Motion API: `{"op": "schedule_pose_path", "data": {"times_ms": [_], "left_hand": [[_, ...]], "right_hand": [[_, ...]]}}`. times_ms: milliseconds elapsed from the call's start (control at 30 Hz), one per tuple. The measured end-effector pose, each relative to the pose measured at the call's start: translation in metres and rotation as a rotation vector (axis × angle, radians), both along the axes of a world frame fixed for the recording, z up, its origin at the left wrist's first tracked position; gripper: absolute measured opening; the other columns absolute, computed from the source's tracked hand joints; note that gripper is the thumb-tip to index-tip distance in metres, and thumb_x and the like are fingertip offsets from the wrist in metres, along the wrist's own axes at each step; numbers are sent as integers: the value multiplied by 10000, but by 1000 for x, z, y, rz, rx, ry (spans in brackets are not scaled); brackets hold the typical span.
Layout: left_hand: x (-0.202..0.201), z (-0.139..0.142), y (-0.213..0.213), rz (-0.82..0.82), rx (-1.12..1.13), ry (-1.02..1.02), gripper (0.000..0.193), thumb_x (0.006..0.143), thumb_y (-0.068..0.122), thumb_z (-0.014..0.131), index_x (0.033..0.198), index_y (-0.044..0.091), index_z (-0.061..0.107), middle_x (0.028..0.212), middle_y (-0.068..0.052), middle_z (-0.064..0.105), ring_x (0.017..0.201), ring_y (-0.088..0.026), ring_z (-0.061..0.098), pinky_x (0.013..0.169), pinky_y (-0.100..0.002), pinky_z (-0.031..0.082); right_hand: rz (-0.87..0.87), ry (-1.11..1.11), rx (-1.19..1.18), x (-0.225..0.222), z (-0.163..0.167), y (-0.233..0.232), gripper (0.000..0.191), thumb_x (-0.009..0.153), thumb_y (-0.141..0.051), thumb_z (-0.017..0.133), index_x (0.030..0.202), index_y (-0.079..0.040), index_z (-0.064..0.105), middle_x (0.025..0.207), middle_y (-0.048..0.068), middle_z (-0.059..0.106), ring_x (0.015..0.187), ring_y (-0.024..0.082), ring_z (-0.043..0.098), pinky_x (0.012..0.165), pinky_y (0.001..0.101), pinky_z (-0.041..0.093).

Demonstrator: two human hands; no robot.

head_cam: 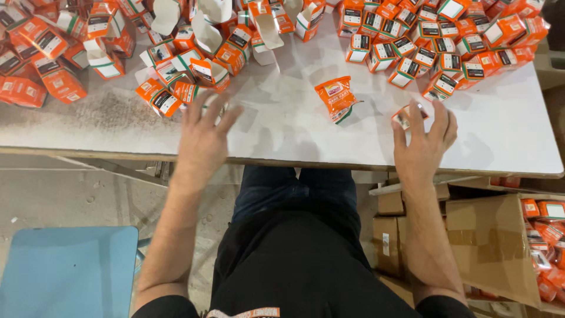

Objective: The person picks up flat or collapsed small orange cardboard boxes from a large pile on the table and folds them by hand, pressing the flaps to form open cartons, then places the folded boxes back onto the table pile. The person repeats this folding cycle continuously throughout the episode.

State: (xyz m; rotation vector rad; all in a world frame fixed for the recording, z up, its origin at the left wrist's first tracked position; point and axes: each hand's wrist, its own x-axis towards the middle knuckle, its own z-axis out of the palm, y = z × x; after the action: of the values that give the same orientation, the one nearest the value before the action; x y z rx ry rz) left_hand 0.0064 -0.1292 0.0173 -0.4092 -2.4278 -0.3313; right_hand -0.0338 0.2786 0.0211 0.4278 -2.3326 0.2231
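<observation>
My left hand (203,135) lies flat on the white table (282,135) with fingers spread, its fingertips next to an open orange and white carton (194,93). My right hand (425,144) curls its fingers around a small orange carton (405,115) near the table's front edge. An orange plastic pouch (335,97) lies loose on the table between the two hands, touching neither.
Several open cartons are heaped at the back left (59,53) and closed ones are packed at the back right (447,41). Brown cardboard boxes (488,241) holding more cartons stand on the floor at right. A blue stool (67,271) is at lower left.
</observation>
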Motion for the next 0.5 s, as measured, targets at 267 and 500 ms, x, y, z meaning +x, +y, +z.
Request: {"op": "schedule_pose_path", "data": {"times_ms": [267, 500], "left_hand": [[-64, 15, -24, -210, -320, -32, 122, 811, 80, 706, 929, 98, 684, 1196, -83, 648, 1180, -280, 573, 998, -435, 487], [-56, 7, 42, -358, 376, -24, 246, 748, -48, 703, 928, 33, 557, 1175, -88, 633, 1092, -331, 625, 871, -436, 535]], "right_hand": [[523, -140, 219, -81, 1, -79, 574, 895, -403, 760, 1370, -105, 634, 1317, 170, 598, 1217, 391, 543, 1019, 528, 440], [348, -441, 71, -52, -19, -62, 212, 944, -273, 788, 998, -110, 663, 966, 146, 595, 985, 341, 594, 843, 440, 501]]}}
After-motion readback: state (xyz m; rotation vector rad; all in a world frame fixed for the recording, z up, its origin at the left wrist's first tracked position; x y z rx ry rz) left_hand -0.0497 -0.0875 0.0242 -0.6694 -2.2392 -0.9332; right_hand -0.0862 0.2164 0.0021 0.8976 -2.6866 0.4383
